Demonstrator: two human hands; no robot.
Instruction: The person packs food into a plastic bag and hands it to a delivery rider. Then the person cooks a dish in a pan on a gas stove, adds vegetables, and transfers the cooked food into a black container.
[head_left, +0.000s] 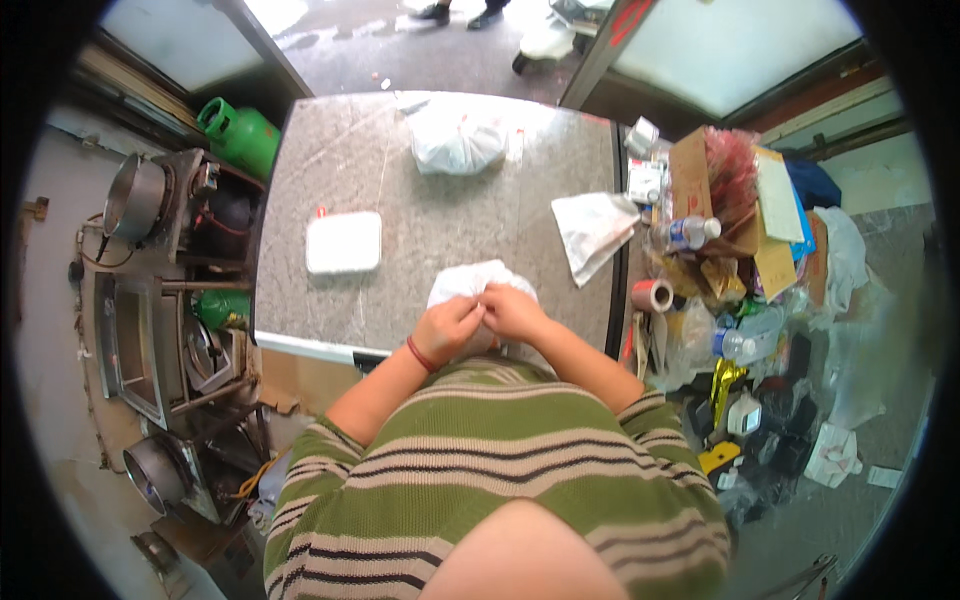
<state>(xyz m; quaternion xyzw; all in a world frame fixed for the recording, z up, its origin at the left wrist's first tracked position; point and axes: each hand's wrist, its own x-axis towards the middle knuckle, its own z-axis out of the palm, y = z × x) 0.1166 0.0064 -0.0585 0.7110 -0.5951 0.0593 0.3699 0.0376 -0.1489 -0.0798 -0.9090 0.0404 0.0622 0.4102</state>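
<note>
My left hand (445, 327) and my right hand (513, 313) meet at the near edge of the grey table (420, 225). Both pinch the gathered top of a white plastic bag (457, 279), whose contents are hidden. A red band circles my left wrist. To the left of the bag lies a white lidded container (343, 242), with a small red item at its upper edge. Farther back stands a second filled white plastic bag (457, 146). A flat white bag or wrapper (595, 229) lies near the table's right edge.
On the right are a cardboard box (688, 172) of red plastic material, plastic bottles (686, 232), a label roll (652, 295) and loose bags. Left of the table stand a green gas cylinder (251, 139) and metal pots (136, 196). Beyond the table, a person's shoes (486, 19) show.
</note>
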